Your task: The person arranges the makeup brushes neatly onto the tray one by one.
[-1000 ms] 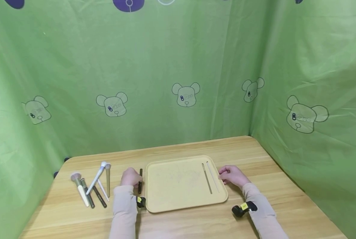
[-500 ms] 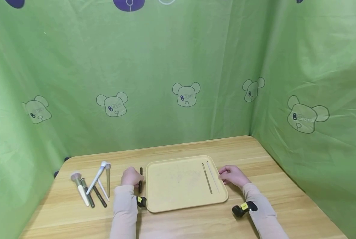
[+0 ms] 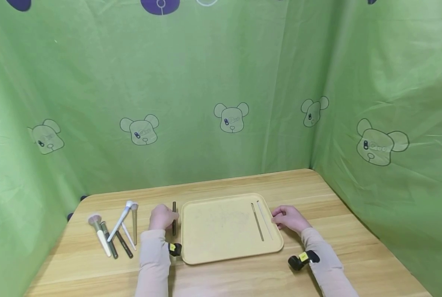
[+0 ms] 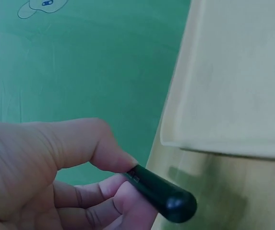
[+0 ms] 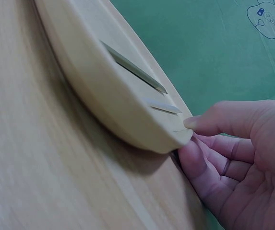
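Observation:
My left hand (image 3: 161, 216) pinches a dark makeup brush (image 3: 174, 227) beside the left edge of a beige tray (image 3: 217, 231). In the left wrist view the brush's rounded handle end (image 4: 175, 205) points toward the camera, between thumb and curled fingers. On the tray's right side my right hand (image 3: 289, 218) grips the rim, the thumb over the edge and fingers below, as the right wrist view shows. Two slim brushes lie on the tray near that hand: one olive-brown (image 3: 257, 222) and one white (image 3: 264, 220).
Left of my left hand several makeup brushes lie on the wooden table (image 3: 221, 280), among them a white-handled fluffy brush (image 3: 100, 235), a black-handled one (image 3: 124, 245) and a gold-brown one (image 3: 134, 225). A green curtain (image 3: 191, 82) surrounds the table's back and sides.
The dark brush in my left hand has shifted slightly away from me, along with the hand. The right hand and the tray look the same.

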Tool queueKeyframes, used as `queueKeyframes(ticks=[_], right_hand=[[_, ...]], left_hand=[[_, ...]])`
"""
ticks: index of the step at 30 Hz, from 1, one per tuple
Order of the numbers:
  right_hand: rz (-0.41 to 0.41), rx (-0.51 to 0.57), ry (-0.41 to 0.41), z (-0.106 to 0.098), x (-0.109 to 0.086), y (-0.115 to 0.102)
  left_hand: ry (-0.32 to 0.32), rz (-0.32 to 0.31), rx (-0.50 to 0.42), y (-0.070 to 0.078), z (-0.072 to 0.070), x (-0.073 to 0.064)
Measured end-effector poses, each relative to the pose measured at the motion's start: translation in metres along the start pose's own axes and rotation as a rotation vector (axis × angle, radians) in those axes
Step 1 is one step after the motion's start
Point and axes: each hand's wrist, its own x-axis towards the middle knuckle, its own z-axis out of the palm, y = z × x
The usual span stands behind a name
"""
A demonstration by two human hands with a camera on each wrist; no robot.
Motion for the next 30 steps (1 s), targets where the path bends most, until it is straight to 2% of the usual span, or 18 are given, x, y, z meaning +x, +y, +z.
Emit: queueKeyframes(ticks=[11, 15, 24, 30], right_hand=[[-0.003, 0.001, -0.009, 0.000, 0.000, -0.001], [-0.011, 0.001, -0.008, 0.000, -0.001, -0.001], [0.007, -0.007, 0.000, 0.000, 0.000, -0.002], [-0.010, -0.012, -0.002, 0.000, 0.001, -0.001]], left_hand=[[0.025, 0.044, -0.117, 0.021, 0.000, -0.011], [0.029, 0.055, -0.134, 0.029, 0.003, -0.014], [0.004, 0.083, -0.188, 0.046, 0.013, -0.018], [-0.017, 0.103, -0.221, 0.057, 0.023, -0.018]])
